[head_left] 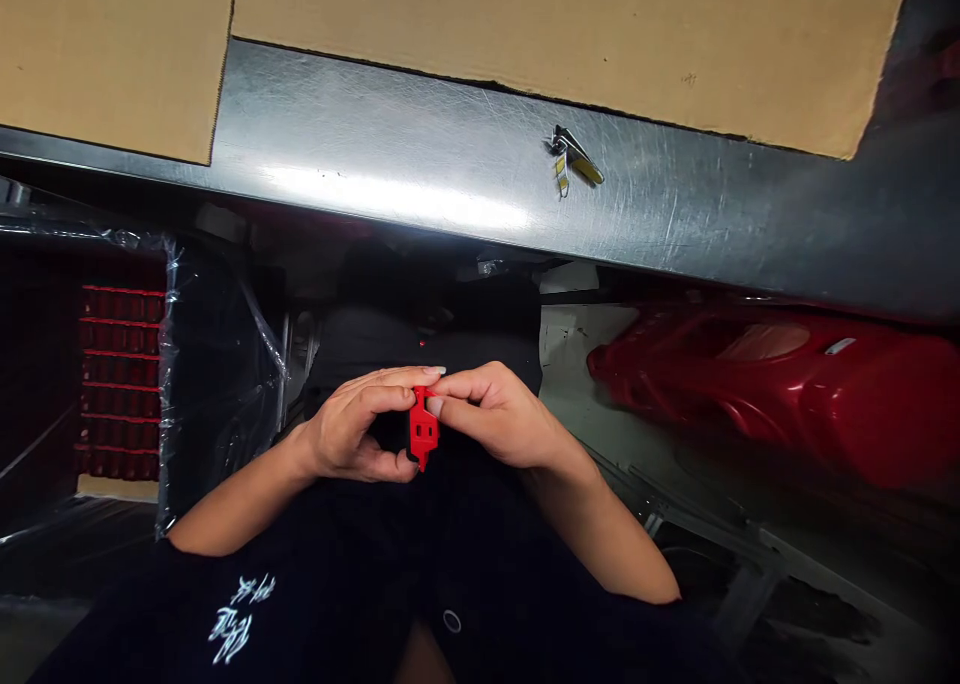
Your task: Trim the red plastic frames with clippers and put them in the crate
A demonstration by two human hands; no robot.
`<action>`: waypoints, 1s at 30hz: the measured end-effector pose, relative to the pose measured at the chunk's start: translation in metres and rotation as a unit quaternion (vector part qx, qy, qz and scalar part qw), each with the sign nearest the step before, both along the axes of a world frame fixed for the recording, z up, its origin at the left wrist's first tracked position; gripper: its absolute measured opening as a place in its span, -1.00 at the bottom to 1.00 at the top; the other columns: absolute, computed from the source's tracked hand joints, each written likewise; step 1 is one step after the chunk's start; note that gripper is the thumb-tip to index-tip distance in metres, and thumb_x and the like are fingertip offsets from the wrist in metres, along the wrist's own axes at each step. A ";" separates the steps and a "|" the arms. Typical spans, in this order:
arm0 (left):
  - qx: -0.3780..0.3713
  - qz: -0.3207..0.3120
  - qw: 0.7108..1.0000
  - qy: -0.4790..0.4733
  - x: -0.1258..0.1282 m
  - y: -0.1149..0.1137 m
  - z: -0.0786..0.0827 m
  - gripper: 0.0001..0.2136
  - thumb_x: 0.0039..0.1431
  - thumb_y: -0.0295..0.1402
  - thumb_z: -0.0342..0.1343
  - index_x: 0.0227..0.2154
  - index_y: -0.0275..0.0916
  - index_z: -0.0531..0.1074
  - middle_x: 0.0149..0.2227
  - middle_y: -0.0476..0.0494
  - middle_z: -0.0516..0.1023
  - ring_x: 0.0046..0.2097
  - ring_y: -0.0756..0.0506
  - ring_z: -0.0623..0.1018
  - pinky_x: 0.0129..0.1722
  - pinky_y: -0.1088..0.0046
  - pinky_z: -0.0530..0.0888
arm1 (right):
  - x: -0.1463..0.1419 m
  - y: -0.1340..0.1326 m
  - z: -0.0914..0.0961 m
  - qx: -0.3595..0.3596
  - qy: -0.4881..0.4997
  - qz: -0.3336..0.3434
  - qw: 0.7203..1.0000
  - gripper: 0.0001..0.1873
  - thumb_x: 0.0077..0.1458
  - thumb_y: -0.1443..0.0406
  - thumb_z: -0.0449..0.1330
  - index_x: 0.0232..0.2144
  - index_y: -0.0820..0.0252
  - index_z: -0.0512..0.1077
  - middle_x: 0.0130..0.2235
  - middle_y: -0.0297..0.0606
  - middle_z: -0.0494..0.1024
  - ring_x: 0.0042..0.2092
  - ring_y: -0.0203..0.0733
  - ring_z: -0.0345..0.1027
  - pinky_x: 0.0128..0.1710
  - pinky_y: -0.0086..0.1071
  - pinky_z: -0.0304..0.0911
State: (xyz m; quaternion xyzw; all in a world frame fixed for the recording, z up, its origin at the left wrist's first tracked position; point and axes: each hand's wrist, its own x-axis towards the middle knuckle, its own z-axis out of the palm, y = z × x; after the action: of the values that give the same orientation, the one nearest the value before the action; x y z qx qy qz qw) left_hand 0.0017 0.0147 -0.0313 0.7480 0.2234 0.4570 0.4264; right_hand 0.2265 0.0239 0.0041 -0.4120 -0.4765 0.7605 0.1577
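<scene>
Both bare hands are raised together in front of the person's dark top [450,534], holding a small red plastic part [423,426] upright between them, with a notched, stepped outline. The left hand [349,426] curls around the part's left side, its fingers [382,389] reaching across the top and its thumb [386,464] running beneath towards the lower tip. The right hand [495,416] comes in from the other side, its fingers [469,389] and thumb [435,406] pinching the upper end, so the two hands touch around it. White lettering [236,619] shows on the top near the left forearm. Beyond the hands runs the scratched steel surface [390,134], well apart from them, with two sheets of brown cardboard [570,44] lying on it. A small hinged metal tool [574,159] with yellow-marked arms sits beside the cardboard's edge, though it is too small to name for certain. Off to the right lies a large glossy red moulded panel [750,389]. To the left, clear plastic sheeting [217,404] hangs in front of a dark stack with rows of red ribbed pieces [120,364].
</scene>
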 end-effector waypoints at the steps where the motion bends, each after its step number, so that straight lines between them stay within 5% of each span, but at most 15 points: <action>1: -0.002 0.001 1.000 -0.002 0.000 0.000 -0.001 -0.20 0.01 -0.26 0.47 0.28 -0.26 0.24 0.16 -0.53 0.55 0.18 -0.33 0.60 0.09 0.07 0.64 | 0.001 0.000 0.000 -0.005 0.031 0.008 0.999 -0.78 0.19 0.24 0.16 -0.37 0.24 0.56 -0.50 -0.39 0.42 -0.43 -0.30 0.26 -0.32 -0.40 0.22; 5: -0.010 -0.001 1.000 -0.007 0.000 -0.002 -0.003 -0.22 0.03 -0.27 0.46 0.27 -0.28 0.24 0.17 -0.55 0.54 0.20 -0.33 0.58 0.09 0.07 0.64 | 0.001 -0.001 0.002 -0.015 0.103 0.003 0.995 -0.81 0.10 0.30 0.24 -0.22 0.22 0.56 -0.32 -0.32 0.58 -0.26 -0.22 0.43 -0.14 -0.36 0.31; 7: -0.001 0.002 1.000 -0.010 0.001 -0.002 -0.006 -0.24 0.02 -0.24 0.46 0.25 -0.27 0.27 0.15 -0.53 0.56 0.18 -0.34 0.60 0.08 0.03 0.64 | -0.004 -0.003 0.003 0.011 0.011 -0.029 0.999 -0.87 0.13 0.26 0.24 -0.37 0.22 0.54 -0.42 -0.36 0.52 -0.36 -0.30 0.34 -0.29 -0.43 0.25; 11: 0.021 0.016 1.000 0.003 0.004 -0.005 -0.011 -0.31 0.05 -0.23 0.44 0.20 -0.27 0.30 0.11 -0.49 0.60 0.16 -0.33 0.61 0.07 0.02 0.64 | -0.013 -0.005 0.005 0.085 -0.133 -0.034 0.987 -0.65 0.18 0.23 0.18 -0.62 0.22 0.39 -0.60 -0.44 0.31 -0.52 -0.39 0.08 -0.48 -0.44 0.03; 19: 0.065 0.032 0.996 0.045 0.006 -0.007 -0.012 -0.31 0.09 -0.14 0.39 0.24 -0.22 0.30 0.06 -0.36 0.63 0.12 -0.28 0.65 0.07 0.03 0.66 | -0.008 -0.003 0.005 0.097 -0.106 0.021 0.989 -0.61 0.24 0.21 0.13 -0.62 0.22 0.37 -0.60 -0.46 0.18 -0.53 -0.40 -0.03 -0.50 -0.42 -0.04; 23: 0.061 0.038 0.997 0.024 0.005 -0.005 -0.009 -0.24 0.06 -0.13 0.39 0.28 -0.30 0.29 0.04 -0.39 0.63 0.10 -0.29 0.65 0.06 0.06 0.67 | 0.001 -0.004 -0.003 0.084 -0.082 -0.006 0.993 -0.60 0.30 0.22 0.08 -0.53 0.21 0.52 -0.52 -0.38 0.47 -0.48 -0.34 0.24 -0.43 -0.43 0.12; 27: -0.016 0.063 0.997 -0.035 0.002 -0.006 -0.008 -0.21 0.01 -0.23 0.42 0.30 -0.21 0.24 0.12 -0.35 0.57 0.11 -0.27 0.63 0.06 0.07 0.66 | 0.011 -0.007 -0.016 0.076 -0.203 -0.102 0.971 -0.54 0.31 0.05 0.15 -0.49 0.21 0.58 -0.46 -0.24 0.63 -0.41 -0.23 0.44 -0.35 -0.39 0.24; 30: -0.091 0.064 0.990 -0.083 0.002 -0.008 -0.013 -0.27 0.09 -0.18 0.40 0.27 -0.13 0.22 0.21 -0.34 0.50 0.16 -0.28 0.60 0.13 0.06 0.62 | 0.010 -0.014 -0.023 0.018 -0.093 -0.097 0.991 -0.58 0.22 -0.02 0.27 -0.38 0.23 0.60 -0.46 -0.21 0.64 -0.37 -0.18 0.50 -0.29 -0.36 0.32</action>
State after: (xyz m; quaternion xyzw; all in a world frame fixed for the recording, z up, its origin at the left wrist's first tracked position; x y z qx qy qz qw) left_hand 0.0036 0.0069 -0.0441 0.6495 0.2754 0.5216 0.4798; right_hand 0.2368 0.0097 -0.0187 -0.5223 -0.4609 0.6912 0.1928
